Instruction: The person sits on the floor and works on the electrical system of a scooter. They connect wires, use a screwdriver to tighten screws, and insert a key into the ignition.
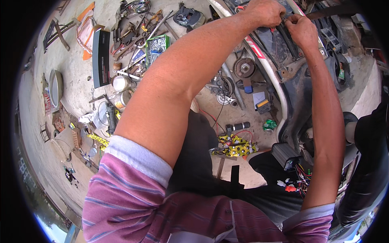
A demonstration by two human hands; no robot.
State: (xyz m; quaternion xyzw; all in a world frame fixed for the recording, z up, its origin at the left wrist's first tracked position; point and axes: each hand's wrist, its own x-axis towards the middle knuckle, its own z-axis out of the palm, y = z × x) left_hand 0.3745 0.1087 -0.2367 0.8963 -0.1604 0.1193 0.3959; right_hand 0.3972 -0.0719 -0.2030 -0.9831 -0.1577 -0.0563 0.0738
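Note:
Both my arms reach to the top of the view, over the body of what looks like an electric scooter or motorbike. My left hand (266,13) is closed, its fingertips pinched together. Close by on its right, my right hand (303,32) also pinches with thumb and fingers. What lies between the fingertips is small, dark and mostly hidden. Under the hands is a dark plastic panel (267,42), bordered by a white frame bar (269,69) with red marks. A grey finned metal box (285,154) with a bundle of coloured wires (300,178) sits below, near my right forearm.
Tools (131,40), a green tray of small hardware (158,46) and a black flat box (101,58) lie on the concrete at left. A round hub part (244,68), a wrench (229,101) and yellow patterned cloth (237,146) lie between. A black seat-like part (364,162) stands at right.

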